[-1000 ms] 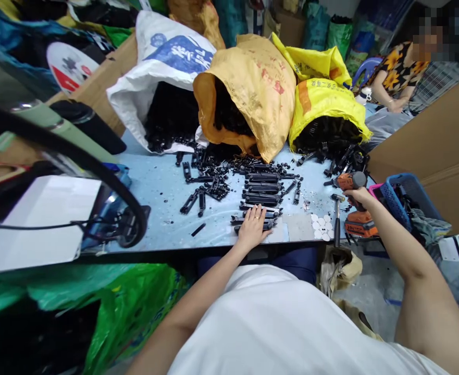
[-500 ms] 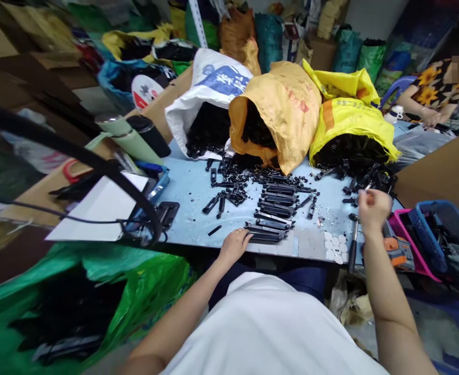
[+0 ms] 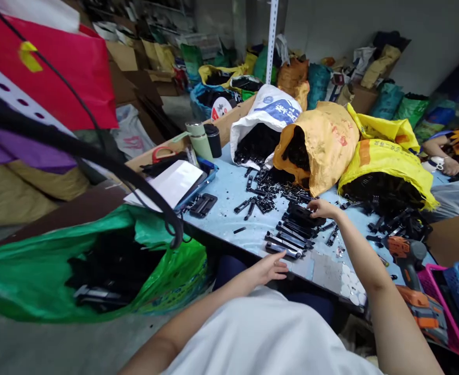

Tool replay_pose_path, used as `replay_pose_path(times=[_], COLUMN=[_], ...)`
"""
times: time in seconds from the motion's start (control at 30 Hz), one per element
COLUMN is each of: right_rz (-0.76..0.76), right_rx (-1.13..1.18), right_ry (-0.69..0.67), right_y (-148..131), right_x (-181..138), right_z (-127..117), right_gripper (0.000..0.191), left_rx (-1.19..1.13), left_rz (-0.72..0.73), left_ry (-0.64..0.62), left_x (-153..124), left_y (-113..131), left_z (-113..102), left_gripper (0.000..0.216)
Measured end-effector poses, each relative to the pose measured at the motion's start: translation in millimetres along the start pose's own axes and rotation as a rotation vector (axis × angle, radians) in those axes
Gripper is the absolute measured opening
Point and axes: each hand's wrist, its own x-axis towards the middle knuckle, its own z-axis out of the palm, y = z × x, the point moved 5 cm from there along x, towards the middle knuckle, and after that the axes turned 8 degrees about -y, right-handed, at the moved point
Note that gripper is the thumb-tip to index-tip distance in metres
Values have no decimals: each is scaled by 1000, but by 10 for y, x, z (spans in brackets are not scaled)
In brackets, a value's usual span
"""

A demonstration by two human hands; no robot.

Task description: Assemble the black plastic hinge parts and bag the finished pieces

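Note:
My right hand point(image 3: 321, 209) reaches over the far end of a row of long black plastic parts point(image 3: 292, 237) laid side by side on the light blue table point(image 3: 229, 203); its fingers curl down onto the topmost part. My left hand point(image 3: 270, 267) hovers at the table's near edge, fingers loosely apart, holding nothing, just in front of the nearest part in the row. An orange cordless drill point(image 3: 407, 258) lies on the table to my right, untouched.
White point(image 3: 266, 125), orange point(image 3: 319, 143) and yellow point(image 3: 385, 166) sacks of black parts lie open at the table's back. A green bag point(image 3: 96, 271) of parts hangs at my left. Pink and blue baskets point(image 3: 458, 302) stand at right. Another person's arm point(image 3: 448, 156) works at far right.
My right hand let go of the drill and moved left onto the far end of the row of parts. My left hand slid off the row to the table edge. My view swung left.

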Motion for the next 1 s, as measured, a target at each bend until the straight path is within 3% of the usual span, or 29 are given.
replay_pose_path(times=[0.13,0.2,0.37,0.5,0.67,0.73,0.83,0.93,1.0], right_rz=[78,91,68,9,-193,-245,-357,-502,-554], right_rx=[418,499,606,700,936,951,940,910,911], right_ry=[-134,-164,-215,-189,-83,-81,-86,-157,-280], right_y=[-42,-115,-278,-450,-885,-1229,-2033,-3059,-3729], right_x=[59,81,-82,-310,-275,-118,196,505,678], right_z=[226,368,647,802,630,437,147,46,152], right_gripper=[85,81,69,70,73,69,68,70,67], left_rx=[-271,-343,-440,-452,-476,-499,-529,-623,-665], left_rz=[61,133,474,575,700,693,673,822,928], left_ry=[132,142,195,146,39,-35,-58,149,306], left_x=[187,245,214,139,-164,-401,-916,-1596,-2057], left_y=[73,119,191,154,471,724,1056,1198,1168], left_z=[62,126,193,208,16,-183,-669,-1340,-1761], left_gripper=[42,38,40,45,42,35,21,19,22])
